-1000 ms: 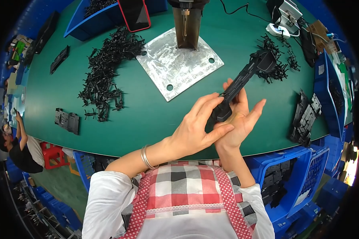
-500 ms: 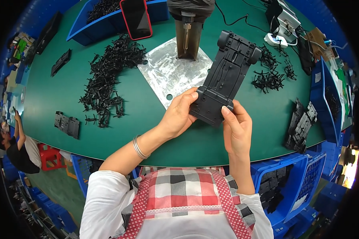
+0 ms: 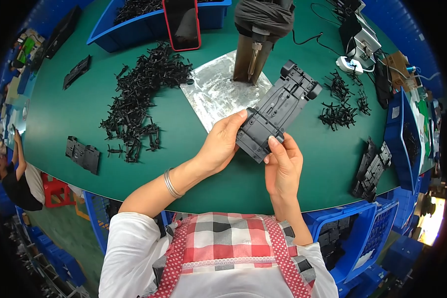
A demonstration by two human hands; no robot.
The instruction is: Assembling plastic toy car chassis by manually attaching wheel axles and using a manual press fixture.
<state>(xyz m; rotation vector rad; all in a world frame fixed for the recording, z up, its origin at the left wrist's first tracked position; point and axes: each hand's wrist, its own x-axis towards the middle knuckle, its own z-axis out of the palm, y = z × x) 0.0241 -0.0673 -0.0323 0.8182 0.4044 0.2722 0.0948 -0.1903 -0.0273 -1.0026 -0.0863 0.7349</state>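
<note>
Fingers of left hand (image 3: 218, 145) and right hand (image 3: 284, 168) hold the panel (image 3: 277, 111) by near edges (plate (image 3: 213, 87) beyond them), with table (image 3: 328, 166) room rightward.

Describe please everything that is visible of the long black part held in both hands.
The long black part looks like moulded plastic: a narrow plate with ridges, small round details and rounded lobes at its far corners. It slants toward the upper right, held over the green table, and hides some of the silver plate. The left hand grips its near left side, the right hand its near right side, right thumb on top.
</note>
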